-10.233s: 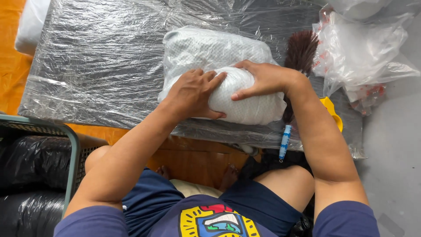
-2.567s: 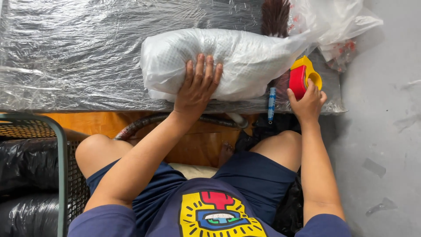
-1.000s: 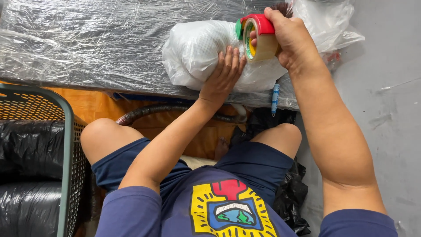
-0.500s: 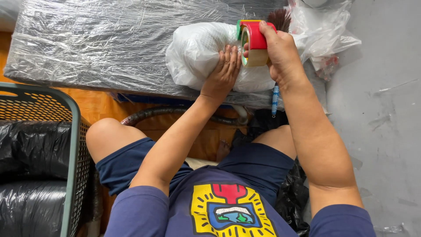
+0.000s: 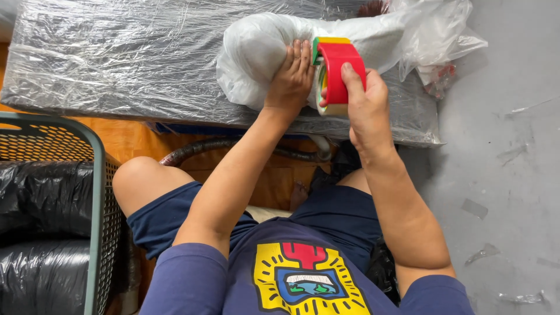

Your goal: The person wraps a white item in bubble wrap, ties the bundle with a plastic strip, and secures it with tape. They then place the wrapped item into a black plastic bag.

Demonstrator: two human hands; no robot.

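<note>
A white bundle wrapped in plastic (image 5: 256, 52) lies on a low table covered in clear film (image 5: 116, 58). My left hand (image 5: 290, 76) presses flat against the bundle's near end. My right hand (image 5: 361, 99) grips a red, yellow and green tape dispenser (image 5: 338, 67) with a roll of clear tape, held against the bundle right beside my left hand's fingers.
A dark mesh basket (image 5: 58, 192) lined with a black bag stands at my left. Crumpled clear plastic bags (image 5: 443, 32) lie at the table's right end. A dark hose (image 5: 221, 146) runs under the table. Grey floor (image 5: 501, 175) spreads to the right.
My right hand picked up the tape dispenser from the table's right edge and brought it onto the bundle. My left hand slid along to the bundle's end beside it.
</note>
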